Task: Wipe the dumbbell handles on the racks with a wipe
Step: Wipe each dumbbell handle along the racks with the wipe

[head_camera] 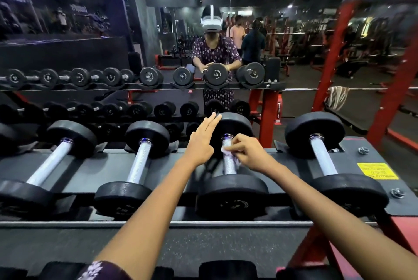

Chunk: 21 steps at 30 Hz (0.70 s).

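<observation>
The right hand (246, 153) pinches the wipe (229, 155) round a dumbbell handle (229, 162) near the rack's (371, 153) right end, likely to scrub it. The left hand (200, 141), fingers (211, 122) straight and released, rests against the far weight (237, 124), seemingly to stop rolling.

White wipe (228, 155) around chrome dumbbell handle (229, 164); top rack (172, 159)

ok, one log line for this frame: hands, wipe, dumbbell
left hand: open, fingertips on far weight head | right hand: pinches wipe on handle | dumbbell: racked
</observation>
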Each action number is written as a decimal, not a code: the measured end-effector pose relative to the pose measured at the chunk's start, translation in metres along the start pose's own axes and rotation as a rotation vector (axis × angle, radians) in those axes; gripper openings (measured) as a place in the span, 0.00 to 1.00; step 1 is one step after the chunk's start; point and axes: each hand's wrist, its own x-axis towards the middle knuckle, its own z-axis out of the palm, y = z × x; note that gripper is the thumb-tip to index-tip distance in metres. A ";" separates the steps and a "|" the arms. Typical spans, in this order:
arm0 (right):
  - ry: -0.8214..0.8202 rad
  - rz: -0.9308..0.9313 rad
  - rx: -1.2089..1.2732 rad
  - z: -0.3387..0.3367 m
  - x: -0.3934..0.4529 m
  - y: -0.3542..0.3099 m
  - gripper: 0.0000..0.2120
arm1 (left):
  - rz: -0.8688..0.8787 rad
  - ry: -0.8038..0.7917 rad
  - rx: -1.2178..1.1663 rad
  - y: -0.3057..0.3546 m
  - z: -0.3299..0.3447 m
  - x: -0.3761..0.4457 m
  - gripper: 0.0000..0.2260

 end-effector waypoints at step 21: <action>-0.457 -0.060 -0.227 -0.018 0.041 -0.029 0.07 | 0.031 -0.015 -0.188 -0.003 -0.012 0.001 0.44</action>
